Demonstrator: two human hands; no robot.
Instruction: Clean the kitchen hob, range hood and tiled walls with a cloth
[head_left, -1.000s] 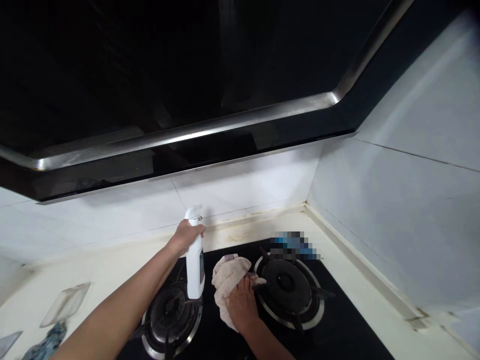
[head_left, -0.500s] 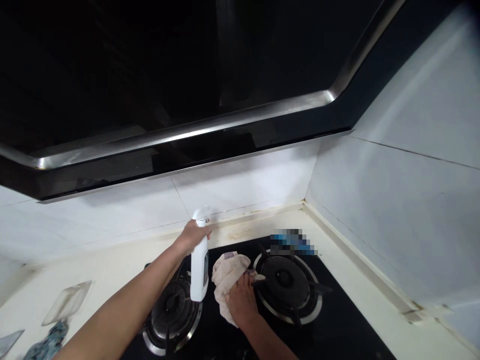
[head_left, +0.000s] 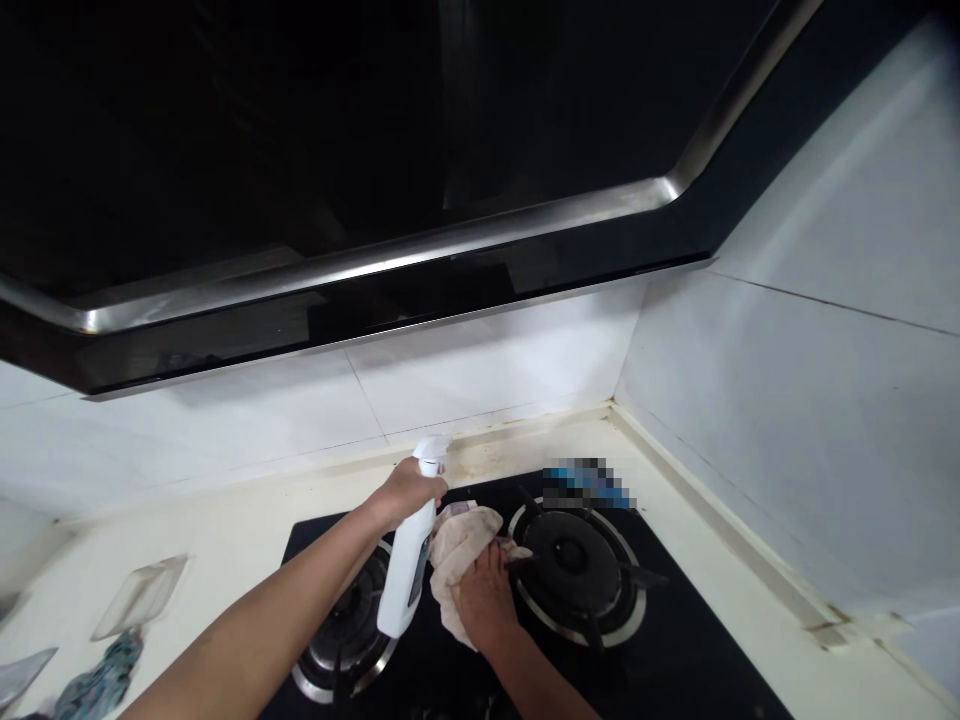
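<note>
My left hand (head_left: 410,490) is wrapped round the neck of a white spray bottle (head_left: 407,575), just under its trigger head. The bottle leans, its top tipped to the right and its base over the edge of the left burner (head_left: 349,620). My right hand (head_left: 486,598) presses on a crumpled pale cloth (head_left: 459,550) on the black glass hob (head_left: 442,680), between the two burners. Its fingers lie over the cloth, beside the pan support of the right burner (head_left: 574,565). How far they curl into the cloth is partly hidden.
A dark range hood (head_left: 390,290) hangs low over the hob. A blurred-out blue item (head_left: 589,485) lies behind the right burner. On the left counter are a clear shallow tray (head_left: 142,597) and a patterned cloth (head_left: 101,680). A tiled wall (head_left: 810,430) rises on the right.
My left hand has moved the spray bottle to the right and slightly down, and the bottle now tilts more. My right hand and the pale cloth have stayed almost in place.
</note>
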